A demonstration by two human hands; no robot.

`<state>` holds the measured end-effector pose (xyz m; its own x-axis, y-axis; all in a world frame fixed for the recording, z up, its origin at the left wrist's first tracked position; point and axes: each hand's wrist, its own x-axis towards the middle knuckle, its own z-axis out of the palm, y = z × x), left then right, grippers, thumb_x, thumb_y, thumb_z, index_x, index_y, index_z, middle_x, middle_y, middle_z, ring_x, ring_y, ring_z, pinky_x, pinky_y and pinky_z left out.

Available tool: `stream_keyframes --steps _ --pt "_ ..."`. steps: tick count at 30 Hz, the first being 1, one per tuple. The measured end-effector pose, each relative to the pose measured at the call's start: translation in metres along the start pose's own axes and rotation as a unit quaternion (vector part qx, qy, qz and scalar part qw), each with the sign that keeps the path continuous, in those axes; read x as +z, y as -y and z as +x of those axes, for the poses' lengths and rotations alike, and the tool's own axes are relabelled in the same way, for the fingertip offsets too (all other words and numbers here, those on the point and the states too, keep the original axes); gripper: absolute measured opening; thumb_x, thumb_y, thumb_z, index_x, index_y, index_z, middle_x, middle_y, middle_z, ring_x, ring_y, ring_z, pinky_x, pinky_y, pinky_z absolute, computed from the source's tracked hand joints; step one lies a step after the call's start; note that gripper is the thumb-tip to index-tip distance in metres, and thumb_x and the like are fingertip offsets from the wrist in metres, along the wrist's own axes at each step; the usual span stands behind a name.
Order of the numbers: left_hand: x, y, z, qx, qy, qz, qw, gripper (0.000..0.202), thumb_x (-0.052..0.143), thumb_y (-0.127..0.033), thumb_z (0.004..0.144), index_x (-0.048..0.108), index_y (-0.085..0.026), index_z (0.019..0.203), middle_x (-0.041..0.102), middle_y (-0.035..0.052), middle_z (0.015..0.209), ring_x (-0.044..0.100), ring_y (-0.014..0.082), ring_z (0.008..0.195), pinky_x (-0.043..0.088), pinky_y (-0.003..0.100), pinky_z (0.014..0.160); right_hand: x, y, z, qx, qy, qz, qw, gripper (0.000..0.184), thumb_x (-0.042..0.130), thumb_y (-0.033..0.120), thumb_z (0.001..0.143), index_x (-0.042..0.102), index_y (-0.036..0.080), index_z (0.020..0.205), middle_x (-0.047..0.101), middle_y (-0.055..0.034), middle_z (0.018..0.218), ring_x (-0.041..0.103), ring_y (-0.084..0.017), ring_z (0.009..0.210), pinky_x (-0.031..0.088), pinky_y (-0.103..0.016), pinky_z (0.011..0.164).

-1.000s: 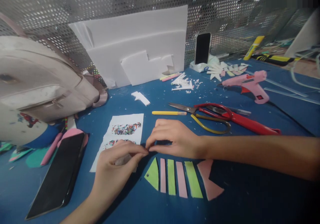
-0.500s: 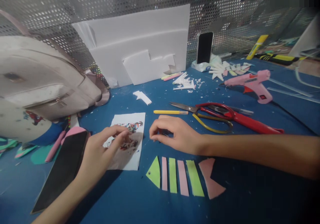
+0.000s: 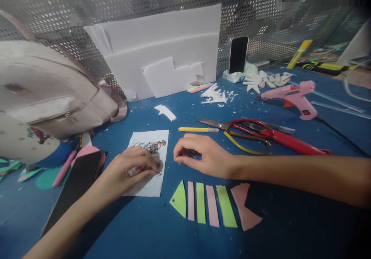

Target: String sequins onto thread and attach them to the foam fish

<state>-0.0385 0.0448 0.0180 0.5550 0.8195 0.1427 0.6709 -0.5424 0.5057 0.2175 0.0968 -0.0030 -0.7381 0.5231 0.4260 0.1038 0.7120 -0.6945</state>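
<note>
My left hand (image 3: 129,170) rests on a white paper sheet (image 3: 153,185) that carries small heaps of coloured glitter bits (image 3: 152,146); its fingertips are pressed together on the lower heap. My right hand (image 3: 203,154) lies on the blue table just right of the sheet, thumb and forefinger pinched on something too small to make out. Below it lies a fish shape made of foam pieces: a green triangle head (image 3: 179,199), pink and green strips (image 3: 211,206) and a pink tail (image 3: 245,207).
Scissors with red and yellow handles (image 3: 249,133) and a yellow pen (image 3: 197,129) lie behind my right hand. A pink glue gun (image 3: 290,97) is at the right, a phone (image 3: 77,185) and a pale backpack (image 3: 43,93) at the left, white foam boards (image 3: 162,54) at the back.
My left hand left my right hand's fingertips, moved left onto the glitter sheet and closed its fingertips on the lower heap. My right hand drew back slightly and stays pinched.
</note>
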Motion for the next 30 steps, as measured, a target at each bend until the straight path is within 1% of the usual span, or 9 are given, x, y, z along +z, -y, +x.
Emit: stream_keyframes --steps 6,11,15,19,22,27,30 --pt "-0.007 0.004 -0.003 0.014 0.053 -0.006 0.998 0.013 0.066 -0.021 0.085 0.073 -0.031 0.083 0.072 0.0014 0.085 0.065 0.0183 0.084 0.046 0.031 0.082 0.000 0.000 0.000 -0.004 0.000 0.000 1.000 0.005 0.056 0.017 0.092 0.060 0.017 0.090 0.064 -0.0016 0.087 0.054 -0.013 0.083 0.041 -0.025 0.070" --pt "-0.013 0.009 -0.005 0.020 0.055 -0.004 0.998 0.009 0.066 -0.023 0.086 0.072 -0.029 0.083 0.070 0.0004 0.084 0.063 0.0171 0.083 0.044 0.031 0.082 0.000 -0.001 -0.001 -0.006 0.004 -0.001 1.000 0.005 0.056 0.017 0.092 0.060 0.017 0.089 0.063 -0.0018 0.087 0.054 -0.013 0.083 0.041 -0.025 0.071" --pt "-0.012 0.008 -0.004 0.006 0.084 -0.003 0.996 0.008 0.065 -0.023 0.088 0.071 -0.026 0.084 0.069 -0.0004 0.087 0.062 0.0164 0.086 0.041 0.031 0.084 0.001 -0.001 -0.001 -0.004 0.008 -0.001 1.000 0.005 0.057 0.018 0.092 0.060 0.018 0.089 0.064 -0.0018 0.087 0.054 -0.013 0.082 0.041 -0.025 0.069" --pt "-0.009 0.009 -0.003 0.000 0.097 -0.006 0.995 0.010 0.062 -0.022 0.089 0.070 -0.026 0.085 0.069 -0.0007 0.088 0.061 0.0163 0.087 0.039 0.031 0.085 0.001 -0.002 0.000 -0.006 0.009 -0.001 1.000 0.004 0.057 0.017 0.092 0.060 0.018 0.090 0.064 -0.0012 0.087 0.054 -0.013 0.082 0.041 -0.025 0.070" --pt "-0.010 0.009 -0.004 -0.005 0.092 -0.011 0.996 0.010 0.063 -0.020 0.088 0.070 -0.026 0.085 0.069 -0.0009 0.088 0.062 0.0160 0.087 0.040 0.031 0.085 0.001 -0.002 -0.001 -0.004 0.008 -0.004 1.000 0.004 0.057 0.017 0.092 0.060 0.018 0.090 0.064 -0.0005 0.087 0.054 -0.013 0.082 0.041 -0.025 0.070" --pt "-0.017 0.010 -0.005 0.010 0.056 -0.013 0.998 0.013 0.066 -0.016 0.085 0.071 -0.028 0.084 0.071 -0.0018 0.086 0.064 0.0156 0.085 0.042 0.029 0.081 0.001 -0.001 -0.002 -0.003 0.008 -0.003 1.000 0.003 0.059 0.016 0.091 0.061 0.017 0.089 0.064 -0.0002 0.087 0.054 -0.012 0.082 0.041 -0.024 0.069" --pt "-0.017 0.012 -0.005 0.005 0.056 0.000 0.998 0.013 0.066 -0.018 0.085 0.071 -0.029 0.083 0.072 -0.0027 0.084 0.065 0.0155 0.084 0.042 0.029 0.080 0.001 -0.001 -0.001 -0.006 0.007 -0.002 1.000 0.003 0.059 0.016 0.091 0.061 0.017 0.089 0.064 -0.0008 0.087 0.054 -0.012 0.082 0.041 -0.024 0.069"
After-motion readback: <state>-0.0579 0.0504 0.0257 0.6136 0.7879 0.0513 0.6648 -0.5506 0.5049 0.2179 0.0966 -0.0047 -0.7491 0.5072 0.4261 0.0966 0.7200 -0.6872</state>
